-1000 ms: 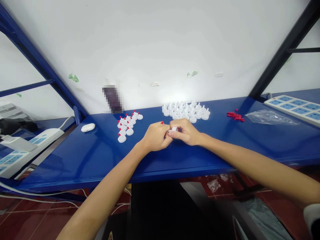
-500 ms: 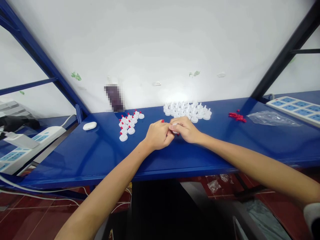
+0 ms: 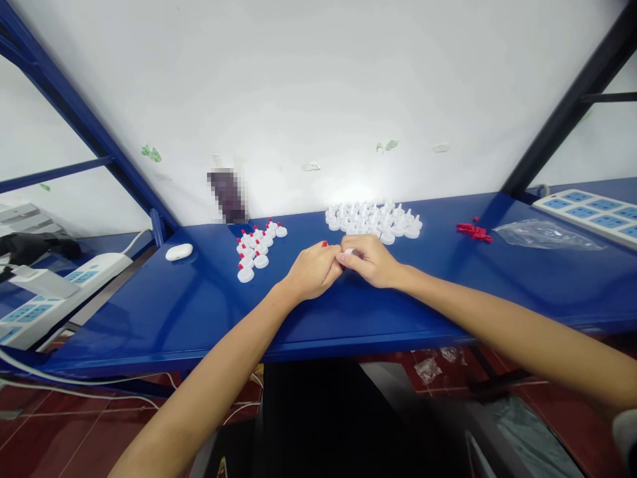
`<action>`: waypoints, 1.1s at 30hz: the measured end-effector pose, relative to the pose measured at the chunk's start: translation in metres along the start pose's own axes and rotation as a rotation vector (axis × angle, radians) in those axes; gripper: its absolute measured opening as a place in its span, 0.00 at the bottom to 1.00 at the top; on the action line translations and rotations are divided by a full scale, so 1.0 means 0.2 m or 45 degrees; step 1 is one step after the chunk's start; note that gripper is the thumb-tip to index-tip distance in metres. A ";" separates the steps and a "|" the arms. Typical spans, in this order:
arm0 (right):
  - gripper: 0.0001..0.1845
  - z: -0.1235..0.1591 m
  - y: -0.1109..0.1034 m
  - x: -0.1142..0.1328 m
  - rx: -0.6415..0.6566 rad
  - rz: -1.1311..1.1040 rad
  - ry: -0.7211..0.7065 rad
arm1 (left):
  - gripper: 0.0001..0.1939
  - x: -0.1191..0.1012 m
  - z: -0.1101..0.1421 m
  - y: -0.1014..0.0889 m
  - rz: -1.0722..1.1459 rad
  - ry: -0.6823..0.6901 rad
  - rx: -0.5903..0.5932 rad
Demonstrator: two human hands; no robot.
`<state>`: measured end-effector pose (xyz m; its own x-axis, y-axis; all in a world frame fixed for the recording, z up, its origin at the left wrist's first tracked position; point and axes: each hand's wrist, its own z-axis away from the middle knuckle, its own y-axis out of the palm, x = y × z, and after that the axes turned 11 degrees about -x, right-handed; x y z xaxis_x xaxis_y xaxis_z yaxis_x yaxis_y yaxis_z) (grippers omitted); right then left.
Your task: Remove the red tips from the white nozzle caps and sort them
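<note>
My left hand point(image 3: 314, 271) and my right hand point(image 3: 371, 261) meet above the front middle of the blue table, fingers closed and touching. Between my right thumb and fingers a white nozzle cap point(image 3: 351, 251) shows in part, the rest covered by the hand. A small red tip cap point(image 3: 324, 243) pokes out at the top of my closed left hand, and a bit of red shows below where the hands meet. Behind my right hand stand several white nozzle caps point(image 3: 398, 219) without red tips. To the left, several white nozzle caps with red tips point(image 3: 245, 273) stand upright.
Small red tip caps point(image 3: 475, 232) lie in a pile at the right, near a clear plastic bag point(image 3: 547, 234). A white earphone case point(image 3: 179, 251) is at the left. Power strips point(image 3: 597, 212) lie beyond both table ends. A blurred-out dark object point(image 3: 227, 196) leans on the wall.
The white nozzle cap has shifted slightly within my right fingers, and my hands have turned a little against each other. Both stay together in the same place. The view has moved slightly.
</note>
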<state>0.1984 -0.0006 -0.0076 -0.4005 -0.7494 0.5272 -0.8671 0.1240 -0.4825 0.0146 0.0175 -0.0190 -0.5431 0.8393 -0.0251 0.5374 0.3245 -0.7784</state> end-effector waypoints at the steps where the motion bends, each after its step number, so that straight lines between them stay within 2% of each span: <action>1: 0.25 0.00 0.00 0.00 -0.012 0.024 -0.005 | 0.14 0.00 0.00 0.00 0.003 -0.005 -0.010; 5: 0.24 -0.01 0.00 0.02 -0.023 0.034 -0.011 | 0.14 -0.01 -0.01 0.01 0.009 -0.044 -0.056; 10: 0.24 -0.01 0.00 0.04 -0.060 0.023 0.011 | 0.14 0.00 -0.02 0.02 0.010 -0.037 -0.040; 18: 0.20 -0.01 0.00 0.02 -0.012 -0.027 0.097 | 0.13 -0.01 -0.02 0.05 -0.019 -0.039 -0.091; 23: 0.16 -0.02 -0.02 0.02 -0.011 -0.021 -0.027 | 0.12 -0.02 -0.02 0.07 -0.135 -0.013 -0.170; 27: 0.16 -0.02 -0.02 0.02 -0.035 -0.095 -0.107 | 0.11 -0.02 -0.02 0.06 -0.202 0.024 -0.236; 33: 0.17 -0.01 -0.02 0.02 -0.005 -0.119 -0.155 | 0.10 0.01 0.00 0.03 -0.193 0.180 -0.229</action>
<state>0.1996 -0.0023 -0.0024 -0.2790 -0.8312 0.4809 -0.9004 0.0523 -0.4319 0.0158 0.0215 -0.0231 -0.5372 0.8238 0.1809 0.5697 0.5126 -0.6424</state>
